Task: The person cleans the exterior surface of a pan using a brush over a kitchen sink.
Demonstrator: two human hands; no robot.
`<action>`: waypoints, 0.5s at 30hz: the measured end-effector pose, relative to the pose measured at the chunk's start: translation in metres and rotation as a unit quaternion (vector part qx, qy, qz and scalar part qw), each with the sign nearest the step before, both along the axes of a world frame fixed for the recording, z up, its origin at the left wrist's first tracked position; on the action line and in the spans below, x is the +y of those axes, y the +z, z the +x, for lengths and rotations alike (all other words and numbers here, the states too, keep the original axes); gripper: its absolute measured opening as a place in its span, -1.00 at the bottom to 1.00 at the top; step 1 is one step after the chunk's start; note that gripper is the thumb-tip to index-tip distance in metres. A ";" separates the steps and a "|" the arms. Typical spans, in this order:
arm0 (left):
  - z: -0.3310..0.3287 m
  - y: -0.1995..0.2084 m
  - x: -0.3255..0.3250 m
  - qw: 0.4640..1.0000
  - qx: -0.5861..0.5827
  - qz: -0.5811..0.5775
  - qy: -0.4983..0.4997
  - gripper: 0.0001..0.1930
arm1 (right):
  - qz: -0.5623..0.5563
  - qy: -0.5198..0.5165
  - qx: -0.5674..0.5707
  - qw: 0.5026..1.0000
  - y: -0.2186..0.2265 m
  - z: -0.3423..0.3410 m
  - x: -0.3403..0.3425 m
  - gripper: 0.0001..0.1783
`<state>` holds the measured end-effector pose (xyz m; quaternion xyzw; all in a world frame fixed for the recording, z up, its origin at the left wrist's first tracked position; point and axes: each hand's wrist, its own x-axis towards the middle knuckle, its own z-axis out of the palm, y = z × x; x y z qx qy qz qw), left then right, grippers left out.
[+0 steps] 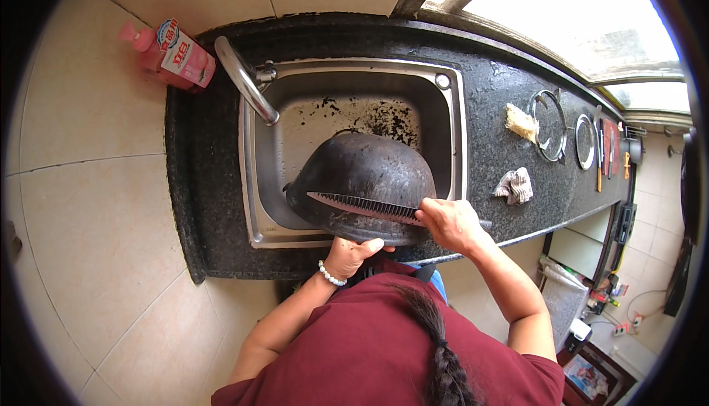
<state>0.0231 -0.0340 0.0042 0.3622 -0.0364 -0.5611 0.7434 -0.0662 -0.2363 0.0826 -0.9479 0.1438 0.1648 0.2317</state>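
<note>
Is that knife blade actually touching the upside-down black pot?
Touching. The head view shows the knife blade lying flat across the upturned black pot, no gap visible, with the right hand gripping its handle.

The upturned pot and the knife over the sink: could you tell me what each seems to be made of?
Pot: apparently metal, its outside blackened and matt, dull sheen with scuffed patches. Knife in the right hand: apparently steel, pale grey blade with a toothed edge.

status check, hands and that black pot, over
Left hand grips upturned black pot at near rim. Right hand holds knife flat on it. Nothing blocking.
</note>
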 end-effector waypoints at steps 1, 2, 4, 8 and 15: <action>0.001 0.005 -0.003 1.000 0.005 -0.001 0.005 -0.65 | -0.001 -0.004 -0.018 1.000 -0.001 -0.002 0.004 -0.72; 0.002 0.008 -0.004 1.000 0.009 -0.001 0.011 -0.68 | 0.007 0.003 -0.008 1.000 0.001 -0.001 0.008 -0.73; 0.002 0.006 -0.001 1.000 -0.015 0.001 -0.027 -0.63 | 0.031 0.027 -0.016 0.999 0.000 -0.002 0.016 -0.73; -0.002 0.010 -0.003 1.000 0.002 0.013 -0.011 -0.67 | 0.024 0.006 0.002 1.000 0.006 0.001 0.008 -0.73; -0.004 0.008 -0.001 1.000 -0.001 0.010 -0.025 -0.68 | 0.018 0.041 -0.021 0.999 0.007 0.003 0.015 -0.73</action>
